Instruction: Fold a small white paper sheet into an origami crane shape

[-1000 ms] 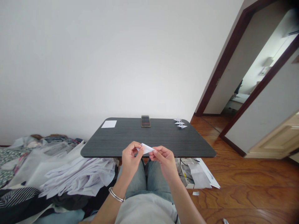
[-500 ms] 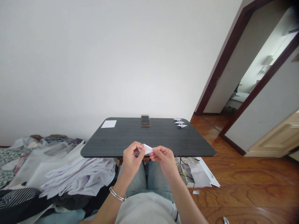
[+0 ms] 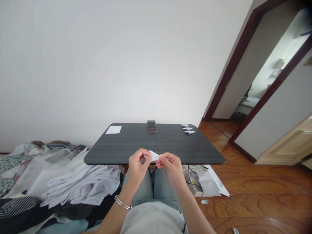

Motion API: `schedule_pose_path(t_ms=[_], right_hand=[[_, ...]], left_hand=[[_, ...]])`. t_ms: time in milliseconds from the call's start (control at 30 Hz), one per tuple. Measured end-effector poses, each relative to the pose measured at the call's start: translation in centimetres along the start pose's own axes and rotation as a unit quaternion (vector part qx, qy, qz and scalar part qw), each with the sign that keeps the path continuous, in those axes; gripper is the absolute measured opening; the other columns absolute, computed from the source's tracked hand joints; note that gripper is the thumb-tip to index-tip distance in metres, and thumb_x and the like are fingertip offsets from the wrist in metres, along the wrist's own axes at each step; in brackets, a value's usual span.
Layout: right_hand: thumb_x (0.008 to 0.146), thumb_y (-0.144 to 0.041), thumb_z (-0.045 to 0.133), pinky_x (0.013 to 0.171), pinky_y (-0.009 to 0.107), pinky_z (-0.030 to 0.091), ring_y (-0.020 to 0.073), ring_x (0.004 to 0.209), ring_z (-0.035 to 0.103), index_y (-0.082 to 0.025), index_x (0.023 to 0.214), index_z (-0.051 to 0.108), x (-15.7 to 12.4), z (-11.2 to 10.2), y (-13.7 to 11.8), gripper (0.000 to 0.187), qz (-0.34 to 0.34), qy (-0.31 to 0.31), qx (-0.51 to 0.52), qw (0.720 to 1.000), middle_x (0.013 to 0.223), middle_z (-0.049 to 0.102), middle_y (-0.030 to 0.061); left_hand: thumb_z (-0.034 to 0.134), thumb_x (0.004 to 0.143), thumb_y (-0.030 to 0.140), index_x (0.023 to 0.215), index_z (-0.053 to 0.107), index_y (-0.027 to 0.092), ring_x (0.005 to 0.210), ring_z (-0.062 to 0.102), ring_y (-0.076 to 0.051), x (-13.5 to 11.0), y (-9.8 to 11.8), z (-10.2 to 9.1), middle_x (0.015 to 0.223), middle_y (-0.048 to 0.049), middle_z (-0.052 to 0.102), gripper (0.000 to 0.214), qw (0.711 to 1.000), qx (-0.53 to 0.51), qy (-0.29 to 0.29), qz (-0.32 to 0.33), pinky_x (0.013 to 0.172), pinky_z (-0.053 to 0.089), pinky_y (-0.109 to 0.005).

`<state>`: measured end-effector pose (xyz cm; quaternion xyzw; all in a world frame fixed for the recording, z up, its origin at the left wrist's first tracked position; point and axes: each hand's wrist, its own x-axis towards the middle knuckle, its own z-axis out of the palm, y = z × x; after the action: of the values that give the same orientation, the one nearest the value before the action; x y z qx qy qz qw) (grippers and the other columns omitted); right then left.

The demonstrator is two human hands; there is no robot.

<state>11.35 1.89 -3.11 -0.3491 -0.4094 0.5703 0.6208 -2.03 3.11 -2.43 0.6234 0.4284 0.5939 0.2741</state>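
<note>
A small white piece of folded paper (image 3: 154, 156) is pinched between both hands above the table's front edge. My left hand (image 3: 138, 162) grips its left end with thumb and fingers. On the other side, my right hand (image 3: 170, 163) pinches the right corner. The fingertips cover part of the folds. At the table's back right stand three white paper cranes (image 3: 188, 131) in a row. A flat white sheet of paper (image 3: 113, 129) lies at the back left.
The dark table (image 3: 131, 141) reaches back to the wall. A phone-like device (image 3: 151, 126) stands at its back middle. Heaped clothes (image 3: 80, 185) lie on the left. Papers and cables in a white box (image 3: 196, 183) sit below the table on the right, near a doorway.
My right hand has shifted very slightly to the left at the paper's corner. Both hands keep their pinch, and the rest looks the same.
</note>
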Motion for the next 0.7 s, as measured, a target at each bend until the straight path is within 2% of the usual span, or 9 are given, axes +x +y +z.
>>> schedule_pose_path(t_ms=[167,367,700], right_hand=[[0.074,-0.042,0.062,0.046,0.020,0.051,0.0131,0.048,0.063,-0.012,0.073,0.068,0.33,-0.36,0.00,0.031,0.036,-0.016,0.053,0.998,0.060,0.070,0.0075],[0.072,-0.039,0.066,0.046,0.017,0.050,0.0103,0.046,0.062,-0.013,0.064,0.064,0.42,-0.48,0.06,0.028,0.056,-0.066,0.019,0.996,0.059,0.070,0.0051],[0.074,-0.037,0.064,0.049,0.018,0.050,0.0098,0.049,0.061,-0.016,0.067,0.062,0.27,-0.49,0.28,0.023,0.005,-0.068,-0.040,0.997,0.059,0.068,0.0017]], left_hand=[[0.055,0.076,0.023,0.065,0.054,0.016,0.063,0.056,-0.012,0.07,-0.04,-0.21,0.068,-0.0011,0.058,0.013,0.999,0.020,0.006,0.025,0.060,0.046,-0.021],[0.055,0.076,0.022,0.066,0.053,0.016,0.063,0.055,-0.012,0.04,-0.04,-0.23,0.068,-0.0009,0.058,0.012,1.000,0.012,-0.001,0.028,0.059,0.047,-0.020],[0.055,0.077,0.023,0.065,0.053,0.016,0.062,0.055,-0.012,0.08,-0.14,-0.27,0.068,-0.0005,0.058,0.013,0.999,0.019,-0.018,0.027,0.059,0.046,-0.020]])
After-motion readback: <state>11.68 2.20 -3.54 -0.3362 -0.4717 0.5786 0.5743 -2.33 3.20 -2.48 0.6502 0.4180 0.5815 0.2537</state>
